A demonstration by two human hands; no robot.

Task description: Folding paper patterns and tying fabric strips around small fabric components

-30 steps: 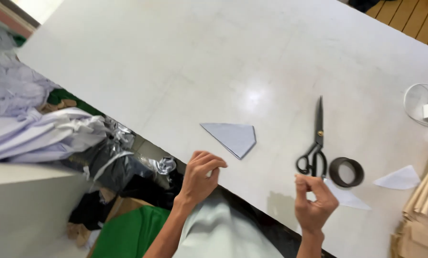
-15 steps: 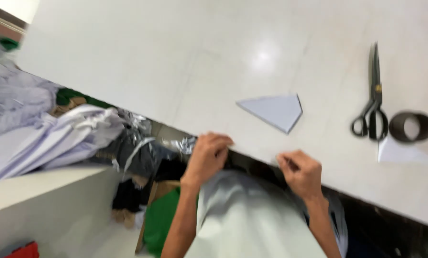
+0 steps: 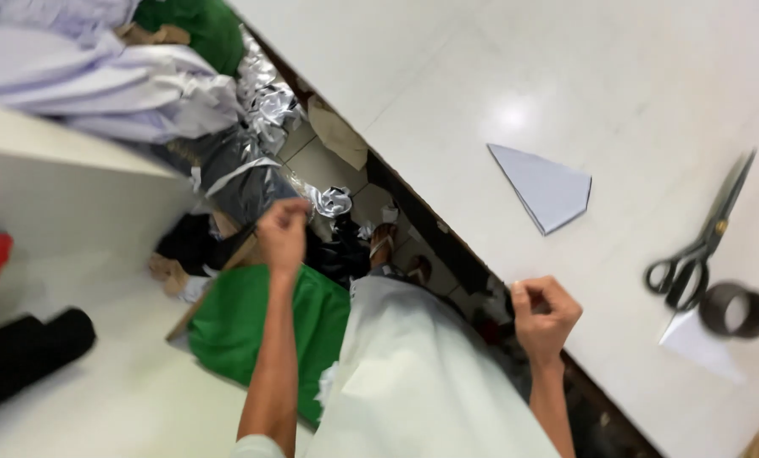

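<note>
Compared with half a second earlier, the view had swung left and down: more of the floor gap beside the white table (image 3: 447,76) showed, and the scissors and tape roll sat further to the right edge of the view. The left hand (image 3: 283,233) had moved away from the table edge and out over the floor clutter, closed in a fist; whether it pinched anything could not be told through the blur. The right hand (image 3: 544,312) stayed at the table edge, fingers curled narrow as if pinching the top of the white sheet (image 3: 413,382), which hung down between both arms toward the bottom of the view; the exact grip was not clear. The cut grey fabric piece (image 3: 549,188) lay flat on the table, well apart from both hands, same place on the table as before. Black scissors (image 3: 700,242) lay closed on the table, with the dark tape roll (image 3: 737,310) just beside the handles and a white paper scrap (image 3: 693,343) next to the roll. No real containers in view; on the floor lay a green cloth (image 3: 256,326) on a cardboard sheet, with crumpled silver foil (image 3: 265,97) behind it. Pale folded fabrics (image 3: 91,80) were piled on the white counter (image 3: 74,195) at left, and a black roll (image 3: 23,352) lay lower left.
</note>
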